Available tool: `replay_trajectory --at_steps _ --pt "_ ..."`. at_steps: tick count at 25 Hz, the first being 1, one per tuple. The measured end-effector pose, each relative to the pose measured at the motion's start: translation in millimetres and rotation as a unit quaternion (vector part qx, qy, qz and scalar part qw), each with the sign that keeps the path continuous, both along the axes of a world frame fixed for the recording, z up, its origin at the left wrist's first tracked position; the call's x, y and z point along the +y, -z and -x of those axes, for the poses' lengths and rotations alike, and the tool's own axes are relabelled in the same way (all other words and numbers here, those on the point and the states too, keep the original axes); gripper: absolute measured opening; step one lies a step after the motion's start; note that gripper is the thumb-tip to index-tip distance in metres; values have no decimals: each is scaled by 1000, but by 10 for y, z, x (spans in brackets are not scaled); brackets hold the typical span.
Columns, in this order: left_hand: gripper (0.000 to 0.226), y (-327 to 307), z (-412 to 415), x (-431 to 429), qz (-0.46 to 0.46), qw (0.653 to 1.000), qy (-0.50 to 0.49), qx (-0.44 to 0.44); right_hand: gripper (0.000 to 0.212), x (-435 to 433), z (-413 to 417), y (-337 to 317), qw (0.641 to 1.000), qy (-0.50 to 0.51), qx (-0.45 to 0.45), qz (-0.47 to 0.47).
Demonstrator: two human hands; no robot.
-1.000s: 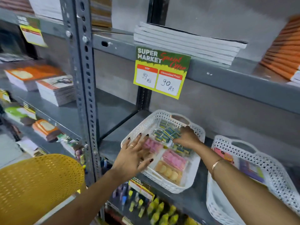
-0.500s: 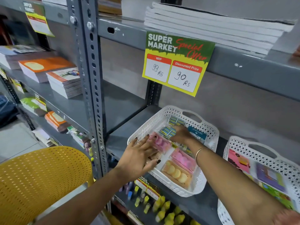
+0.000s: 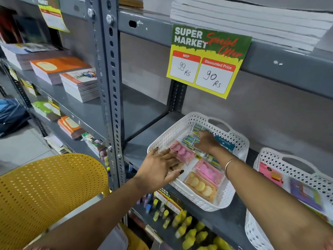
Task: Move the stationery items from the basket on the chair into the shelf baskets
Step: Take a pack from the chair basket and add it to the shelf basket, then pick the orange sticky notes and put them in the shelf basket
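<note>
A white perforated shelf basket (image 3: 163,139) sits on the grey shelf at centre. It holds pink eraser packs (image 3: 209,170), an orange pack (image 3: 200,185), green-blue packs (image 3: 190,139) and a blue box (image 3: 225,144). My left hand (image 3: 159,167) lies flat over the basket's near left rim, fingers spread, fingertips on another pink pack (image 3: 182,151). My right hand (image 3: 207,143) reaches into the back of the basket and rests on the green-blue packs; its fingers are hidden. The basket on the chair is out of view.
A second white basket (image 3: 288,159) with colourful packs stands to the right. A yellow perforated chair (image 3: 50,186) is at lower left. A grey slotted upright (image 3: 108,87) rises between them. A price sign (image 3: 207,60) hangs overhead; yellow bottles (image 3: 189,224) fill the shelf below.
My view has moved closer and to the left. My right hand has shifted slightly toward the basket's back, uncovering the blue box. My left hand stays on the pink pack.
</note>
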State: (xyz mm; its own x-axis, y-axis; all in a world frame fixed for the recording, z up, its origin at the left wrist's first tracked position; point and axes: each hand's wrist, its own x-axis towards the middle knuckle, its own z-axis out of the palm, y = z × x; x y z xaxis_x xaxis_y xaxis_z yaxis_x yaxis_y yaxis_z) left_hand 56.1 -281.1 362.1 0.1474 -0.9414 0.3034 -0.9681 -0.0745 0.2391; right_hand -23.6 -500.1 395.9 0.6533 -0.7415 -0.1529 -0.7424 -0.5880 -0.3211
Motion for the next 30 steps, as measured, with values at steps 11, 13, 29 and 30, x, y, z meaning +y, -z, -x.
replay_trajectory --at_steps 11,13,29,30 --pt "60 729 -169 1228 70 954 -259 130 21 1795 -648 -727 888 -195 -413 60" --pt "61 1222 -101 1766 -7 933 -327 152 20 2200 -756 -471 881 -242 -404 32" --pt "90 3638 672 3552 -345 822 -405 202 68 3865 -711 3999 827 -529 190 -26" --pt "90 3685 700 3587 -350 823 -403 195 73 3900 -697 4088 824 -536 186 6"
